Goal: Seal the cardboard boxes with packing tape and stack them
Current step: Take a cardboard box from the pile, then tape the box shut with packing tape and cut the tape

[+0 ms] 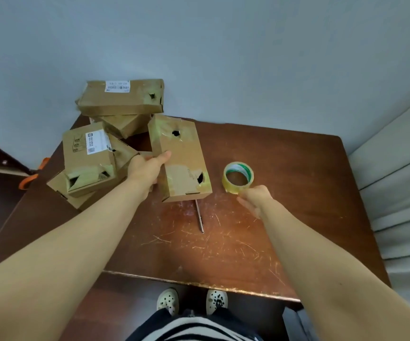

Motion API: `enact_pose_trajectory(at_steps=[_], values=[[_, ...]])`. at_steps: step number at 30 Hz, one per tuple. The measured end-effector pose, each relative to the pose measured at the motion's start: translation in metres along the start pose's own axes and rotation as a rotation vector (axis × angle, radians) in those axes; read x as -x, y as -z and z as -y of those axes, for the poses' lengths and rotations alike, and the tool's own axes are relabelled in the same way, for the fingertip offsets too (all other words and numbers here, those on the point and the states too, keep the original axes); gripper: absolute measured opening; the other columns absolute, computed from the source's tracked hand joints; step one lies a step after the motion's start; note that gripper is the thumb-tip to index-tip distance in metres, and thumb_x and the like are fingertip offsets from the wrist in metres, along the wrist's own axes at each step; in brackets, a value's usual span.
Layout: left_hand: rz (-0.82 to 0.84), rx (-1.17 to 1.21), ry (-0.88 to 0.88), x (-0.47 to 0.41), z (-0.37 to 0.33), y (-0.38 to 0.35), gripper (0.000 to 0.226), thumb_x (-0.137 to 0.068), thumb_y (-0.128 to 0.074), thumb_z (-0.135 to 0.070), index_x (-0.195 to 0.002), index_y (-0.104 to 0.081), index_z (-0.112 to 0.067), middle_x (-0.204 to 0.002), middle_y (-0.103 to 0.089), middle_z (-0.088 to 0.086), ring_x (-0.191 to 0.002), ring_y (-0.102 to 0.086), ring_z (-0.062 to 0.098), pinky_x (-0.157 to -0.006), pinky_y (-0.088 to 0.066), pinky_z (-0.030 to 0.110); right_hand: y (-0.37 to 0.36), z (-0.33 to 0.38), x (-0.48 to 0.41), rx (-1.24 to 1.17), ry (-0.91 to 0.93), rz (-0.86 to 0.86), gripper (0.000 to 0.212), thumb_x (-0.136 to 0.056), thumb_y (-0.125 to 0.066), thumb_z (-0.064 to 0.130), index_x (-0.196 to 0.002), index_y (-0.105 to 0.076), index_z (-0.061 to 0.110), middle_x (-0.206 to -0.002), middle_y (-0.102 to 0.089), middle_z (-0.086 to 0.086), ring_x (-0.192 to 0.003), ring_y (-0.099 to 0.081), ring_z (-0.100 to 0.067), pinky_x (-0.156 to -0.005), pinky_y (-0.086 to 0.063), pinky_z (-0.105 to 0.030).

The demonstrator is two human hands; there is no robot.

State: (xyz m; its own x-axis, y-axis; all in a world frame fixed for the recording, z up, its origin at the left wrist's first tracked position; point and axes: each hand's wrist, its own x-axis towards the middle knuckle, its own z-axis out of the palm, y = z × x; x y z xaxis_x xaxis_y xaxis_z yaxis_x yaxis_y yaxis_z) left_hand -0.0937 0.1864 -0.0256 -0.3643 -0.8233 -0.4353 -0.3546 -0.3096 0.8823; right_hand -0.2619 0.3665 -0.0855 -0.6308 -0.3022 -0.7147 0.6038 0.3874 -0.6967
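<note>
A long cardboard box (181,156) with taped patches and torn holes lies at the middle of the brown table (285,217). My left hand (147,168) grips its left side, thumb on top. A roll of clear packing tape (238,177) with a green-and-white core lies flat just right of the box. My right hand (254,199) hovers right in front of the roll, fingers loosely spread, holding nothing. Several more cardboard boxes (88,158) lie piled at the table's left, with one labelled box (122,97) on top at the back.
A thin metal rod (199,216) lies on the table in front of the held box. Orange handles (28,180) stick out at the table's left edge. A wall stands behind; pale cushions (395,193) sit to the right. My feet show below the front edge.
</note>
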Motion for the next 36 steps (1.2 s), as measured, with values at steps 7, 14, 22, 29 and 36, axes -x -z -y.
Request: enact_pose_trajectory(at_steps=[7,14,22,29,36], values=[[-0.027,-0.012,-0.018,0.001,0.003,0.016,0.02,-0.081,-0.073,-0.036,-0.084,-0.063,-0.019,-0.097,-0.071,0.005,-0.094,-0.067,0.024,-0.09,-0.053,0.047,-0.033,-0.039,0.009,0.903,0.458,0.077,0.024,-0.09,-0.057,0.014,-0.114,-0.056,0.015,-0.118,-0.054,-0.007,-0.105,-0.057,-0.025,-0.088,-0.048,-0.033],[-0.028,-0.03,-0.002,0.002,0.01,0.025,0.027,-0.081,-0.073,-0.038,-0.093,-0.065,-0.016,-0.1,-0.071,0.005,-0.095,-0.067,0.024,-0.09,-0.053,0.046,-0.065,-0.071,0.016,1.665,0.688,0.429,0.042,-0.095,-0.055,0.022,-0.136,-0.049,0.018,-0.133,-0.037,-0.01,-0.121,-0.042,-0.032,-0.099,-0.043,-0.046],[0.07,-0.02,0.097,0.012,0.028,0.024,0.036,-0.084,-0.071,-0.032,-0.114,-0.063,-0.013,-0.108,-0.068,0.002,-0.104,-0.063,0.022,-0.092,-0.051,0.043,-0.007,-0.049,0.003,1.675,0.612,-0.049,0.042,-0.092,-0.047,0.001,-0.132,-0.049,0.012,-0.124,-0.044,-0.009,-0.113,-0.045,-0.029,-0.09,-0.045,-0.038],[0.245,0.139,0.348,0.043,0.06,0.017,0.035,-0.089,-0.064,-0.014,-0.121,-0.054,-0.002,-0.105,-0.065,0.013,-0.095,-0.066,0.027,-0.082,-0.056,0.041,-0.031,-0.045,0.02,0.389,0.143,0.262,0.029,-0.099,-0.045,0.029,-0.121,-0.06,0.017,-0.115,-0.061,-0.003,-0.105,-0.058,-0.022,-0.095,-0.05,-0.04],[0.224,-0.02,0.509,0.053,0.11,0.03,0.045,-0.089,-0.066,-0.029,-0.118,-0.055,0.004,-0.113,-0.06,0.02,-0.097,-0.064,0.029,-0.073,-0.058,0.034,-0.037,-0.062,0.023,0.573,0.302,0.312,0.032,-0.1,-0.045,0.023,-0.128,-0.059,0.016,-0.119,-0.06,0.001,-0.109,-0.05,-0.01,-0.098,-0.039,-0.026]])
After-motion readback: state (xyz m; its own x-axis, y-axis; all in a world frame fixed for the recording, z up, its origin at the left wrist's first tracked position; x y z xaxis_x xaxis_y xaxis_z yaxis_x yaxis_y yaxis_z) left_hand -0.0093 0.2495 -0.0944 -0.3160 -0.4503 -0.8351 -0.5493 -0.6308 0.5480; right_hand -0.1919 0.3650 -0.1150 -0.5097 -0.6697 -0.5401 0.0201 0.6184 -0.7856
